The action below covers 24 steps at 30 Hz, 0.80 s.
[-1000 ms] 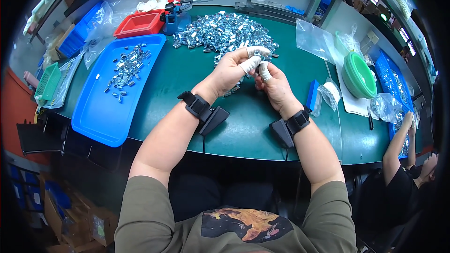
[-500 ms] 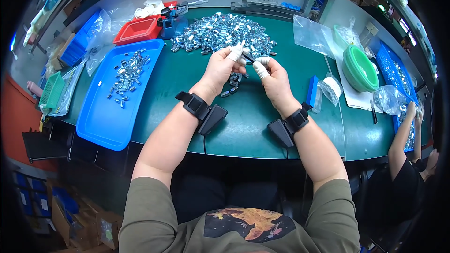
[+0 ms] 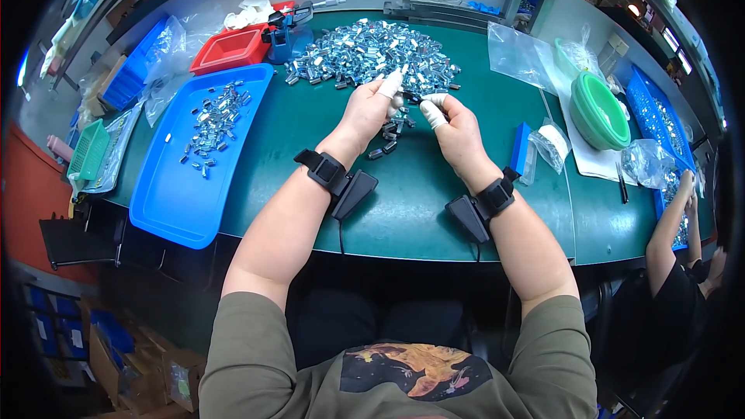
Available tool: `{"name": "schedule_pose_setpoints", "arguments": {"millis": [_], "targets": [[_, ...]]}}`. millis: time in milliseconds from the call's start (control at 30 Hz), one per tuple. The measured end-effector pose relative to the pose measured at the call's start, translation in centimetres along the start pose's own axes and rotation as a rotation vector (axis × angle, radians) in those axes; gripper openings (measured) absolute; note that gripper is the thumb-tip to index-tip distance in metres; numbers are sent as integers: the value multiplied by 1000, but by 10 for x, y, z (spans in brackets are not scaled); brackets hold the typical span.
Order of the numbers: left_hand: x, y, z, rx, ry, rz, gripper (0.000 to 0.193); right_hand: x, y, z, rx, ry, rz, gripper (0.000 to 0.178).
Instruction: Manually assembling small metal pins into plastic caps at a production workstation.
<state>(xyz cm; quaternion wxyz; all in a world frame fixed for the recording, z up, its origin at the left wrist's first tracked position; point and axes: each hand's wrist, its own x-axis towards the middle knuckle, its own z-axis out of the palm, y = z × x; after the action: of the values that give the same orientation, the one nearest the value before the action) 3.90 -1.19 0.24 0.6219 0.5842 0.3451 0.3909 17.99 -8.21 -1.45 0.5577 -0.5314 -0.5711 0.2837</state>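
Observation:
Over the near side of a heap of small shiny metal parts, my two hands are close together. My left hand, with white finger covers, is closed in a pinch; what sits between its fingertips is mostly hidden. My right hand, also with covered thumb and finger, pinches a thin black tool that points toward the left fingertips. A few loose metal parts lie on the green table just below my hands. To the left, a blue tray holds a scatter of similar parts.
Behind the tray stand a red bin and a blue micrometer stand. Green bowls, clear bags and a black pen lie to the right. A co-worker's hands reach into a blue tray at far right.
The black tool, plainly seen between my hands before, now shows only as a short dark piece between my fingertips. Both hands stay in nearly the same place.

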Motion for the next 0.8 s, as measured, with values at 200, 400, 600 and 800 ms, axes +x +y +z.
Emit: {"name": "schedule_pose_setpoints", "arguments": {"millis": [200, 400, 600, 800], "targets": [[3, -2, -1, -66, -6, -40, 32, 0, -2, -1, -69, -18, -76, 16], [3, -7, 0, 11, -5, 36, 29, 1, -1, -3, -76, -71, 101, 17], [7, -10, -3, 28, -63, 49, 27, -2, -4, -2, -132, 16, -55, 17], [5, -10, -1, 15, -113, 114, 25, -2, -3, -4, -91, 2, -47, 19]]}}
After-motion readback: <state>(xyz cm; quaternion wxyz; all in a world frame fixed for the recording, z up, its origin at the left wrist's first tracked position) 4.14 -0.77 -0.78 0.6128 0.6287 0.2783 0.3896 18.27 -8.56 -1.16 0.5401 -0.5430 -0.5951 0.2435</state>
